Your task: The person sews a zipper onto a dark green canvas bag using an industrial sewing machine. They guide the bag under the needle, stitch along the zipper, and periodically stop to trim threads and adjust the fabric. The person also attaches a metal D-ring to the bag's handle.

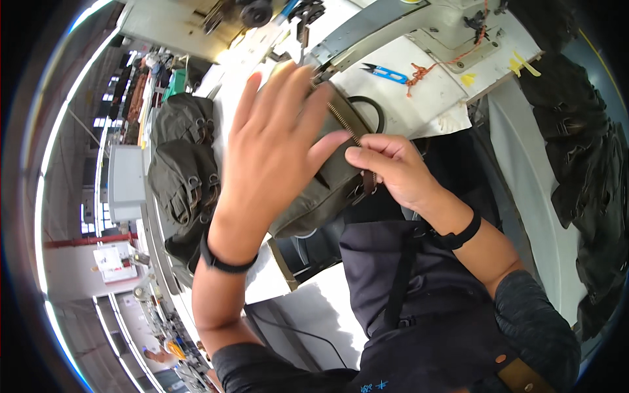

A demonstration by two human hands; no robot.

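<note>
An olive-green fabric bag (298,213) lies at the table's edge in front of me, with a metal-toothed zipper (341,118) along its upper side. My left hand (272,147) is spread above the bag, its fingers slightly blurred, and hides much of the fabric. The left thumb reaches toward the zipper. At the zipper's near end, my right hand (396,170) pinches the bag's edge between thumb and fingers. A brown strap tab (369,181) hangs just below those fingers. Behind the zipper, a dark loop handle (377,111) curves up.
A sewing machine (373,29) stands at the back. Blue-handled thread snips (388,73) and an orange cord (419,71) lie on its white table. Similar green bags (180,164) are piled at left. More dark green fabric pieces (567,111) hang at right.
</note>
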